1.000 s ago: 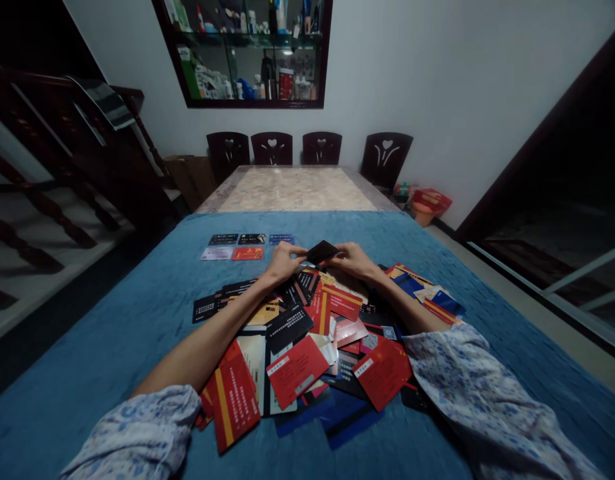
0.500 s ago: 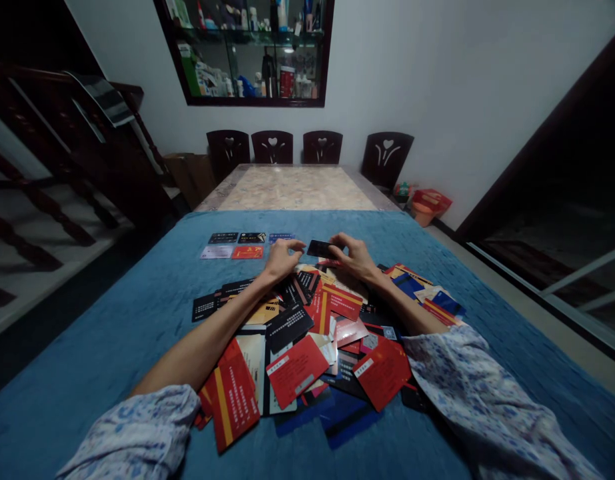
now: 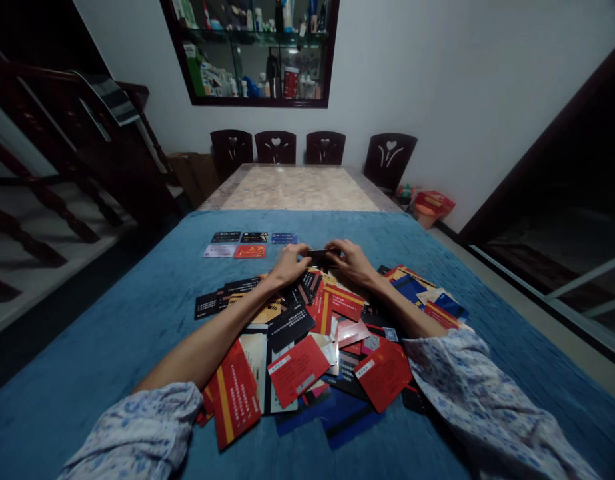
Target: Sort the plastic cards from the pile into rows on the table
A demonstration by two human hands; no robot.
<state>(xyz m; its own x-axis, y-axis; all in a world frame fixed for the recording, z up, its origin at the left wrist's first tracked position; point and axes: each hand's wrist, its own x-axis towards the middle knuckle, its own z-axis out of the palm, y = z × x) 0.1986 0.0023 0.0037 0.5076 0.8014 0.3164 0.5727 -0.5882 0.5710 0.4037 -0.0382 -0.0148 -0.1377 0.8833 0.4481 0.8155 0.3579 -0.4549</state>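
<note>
A black card (image 3: 318,257) is pinched between my left hand (image 3: 289,264) and my right hand (image 3: 352,261), just above the far edge of a loose pile of red, black and blue cards (image 3: 317,340). Both forearms rest across that pile on the blue cloth (image 3: 137,313). Beyond my left hand, several cards (image 3: 250,244) lie flat in two short rows: black and blue ones behind, a pale one and a red one in front.
The blue cloth covers the near part of a long table whose marble top (image 3: 297,190) shows beyond it. Several dark chairs (image 3: 297,148) stand at the far end under a glass cabinet (image 3: 252,50). A staircase (image 3: 62,167) rises at left.
The black card was held tilted up by both hands, then my left hand let go for a moment. Now both hands grip it again, lower and flatter over the cloth.
</note>
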